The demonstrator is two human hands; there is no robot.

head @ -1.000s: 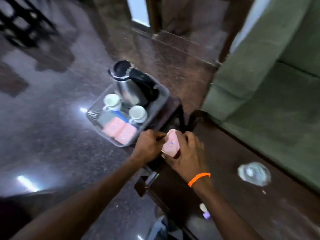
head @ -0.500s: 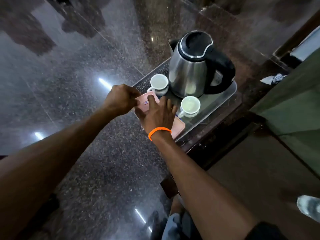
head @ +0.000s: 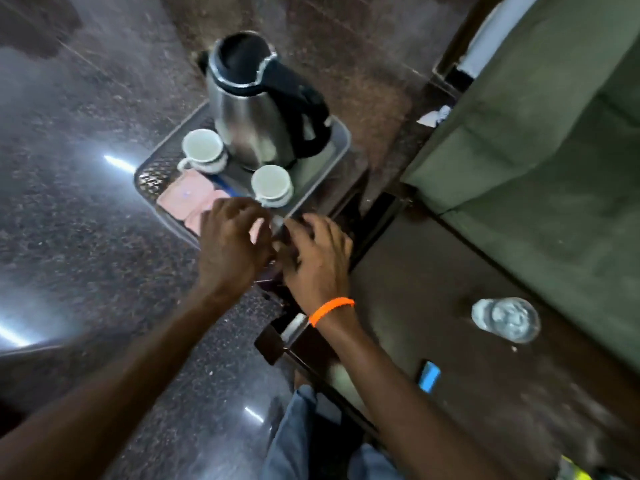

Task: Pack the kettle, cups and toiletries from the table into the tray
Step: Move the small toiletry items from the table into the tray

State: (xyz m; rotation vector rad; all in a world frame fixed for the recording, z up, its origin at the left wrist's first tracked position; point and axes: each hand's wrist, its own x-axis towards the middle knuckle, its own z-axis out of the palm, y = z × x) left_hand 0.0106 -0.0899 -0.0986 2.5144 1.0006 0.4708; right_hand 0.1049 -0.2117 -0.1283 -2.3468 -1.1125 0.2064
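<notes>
Tray (head: pixel 341 140) at counter (head: pixel 450 289) end: mostly packed. Kettle (head: pixel 256 119) in, far side. Two cups (head: pixel 202 148) in, beside kettle. Pink packets (head: pixel 183 199) in, near corner. Left hand (head: pixel 232 244), right hand (head: pixel 317 258) over near rim, fingers loosely spread; grip unclear. Blue packet (head: pixel 429 375) on counter: likely left.

Kettle (head: pixel 252 133): brushed metal body, dull sheen; lid and handle black plastic, matt; two cups (head: pixel 202 148) (head: pixel 271 183): white glazed ceramic, glossy; tray (head: pixel 341 143): grey plastic, smooth, with a patterned woven-looking strip at its left end; pink packets (head: pixel 183 199): soft wrapper, matt, blurred; floor (head: pixel 86 220): speckled polished stone, highly reflective; table (head: pixel 433 306): dark wood, low gloss; sofa (head: pixel 536 133): green cloth, matt; wristband (head: pixel 330 309): orange, beaded texture.
</notes>
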